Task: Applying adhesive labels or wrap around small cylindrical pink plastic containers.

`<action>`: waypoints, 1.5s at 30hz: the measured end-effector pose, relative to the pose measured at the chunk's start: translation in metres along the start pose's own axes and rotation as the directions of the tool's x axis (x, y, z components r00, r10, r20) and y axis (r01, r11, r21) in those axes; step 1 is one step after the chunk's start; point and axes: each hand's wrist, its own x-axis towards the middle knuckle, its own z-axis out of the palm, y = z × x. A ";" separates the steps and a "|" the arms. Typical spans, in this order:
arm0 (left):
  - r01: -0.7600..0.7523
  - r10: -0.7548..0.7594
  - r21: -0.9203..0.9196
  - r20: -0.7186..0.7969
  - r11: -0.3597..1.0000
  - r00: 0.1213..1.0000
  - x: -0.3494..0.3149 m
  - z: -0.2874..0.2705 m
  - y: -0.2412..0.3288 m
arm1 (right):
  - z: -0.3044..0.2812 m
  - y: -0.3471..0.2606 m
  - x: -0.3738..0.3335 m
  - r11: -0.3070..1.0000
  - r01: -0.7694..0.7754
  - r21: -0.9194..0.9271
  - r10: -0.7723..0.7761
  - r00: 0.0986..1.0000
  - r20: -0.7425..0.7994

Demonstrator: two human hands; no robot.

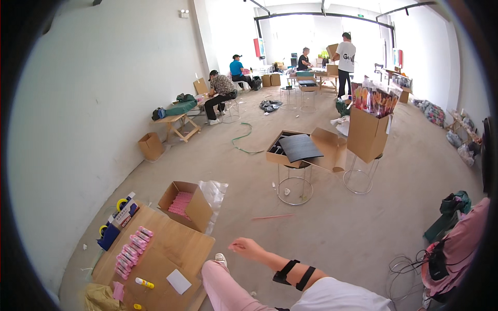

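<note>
My right hand [248, 249] reaches out over the floor beside my knee, off the right edge of the wooden table [199, 236]. Its fingers are loosely bent and a little apart, with nothing visible in them. Two black straps [293, 274] circle that arm. My left hand is out of the picture. On the table lie a row of pink-and-white packets [133, 251], a yellow-and-white glue stick [144, 283], a white card [179, 281] and a pink slip [119, 291]. Blue tape dispensers [109, 237] stand along its far left edge.
Against the table's far side stands an open carton [193, 207] of pink packets. Stools ahead bear an open box [277, 154] with a dark sheet [301, 147] and a tall filled carton [365, 136]. Cables [407, 272] trail at right. Several people work farther back.
</note>
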 end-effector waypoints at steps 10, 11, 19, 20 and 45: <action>-0.321 0.341 0.255 -0.035 0.912 0.940 -0.001 -0.029 0.023 | -0.009 -0.001 -0.032 0.984 -0.177 -0.014 0.176 0.984 -0.028; -0.344 0.368 0.277 -0.036 0.897 0.929 -0.001 -0.030 0.025 | -0.006 -0.001 -0.033 0.983 -0.174 -0.054 0.174 0.985 -0.013; -0.502 0.582 0.482 -0.021 0.718 0.813 -0.002 -0.019 0.060 | 0.005 -0.011 -0.019 0.999 -0.030 -0.044 0.032 0.998 0.045; -0.518 0.609 0.510 -0.013 0.686 0.793 -0.001 -0.018 0.068 | 0.005 -0.017 -0.016 0.996 -0.038 -0.080 0.044 0.996 0.073; -0.808 0.871 0.406 0.422 -0.428 -0.250 0.000 -0.030 0.226 | -0.029 0.004 -0.070 0.773 -0.065 -0.631 0.116 0.992 0.041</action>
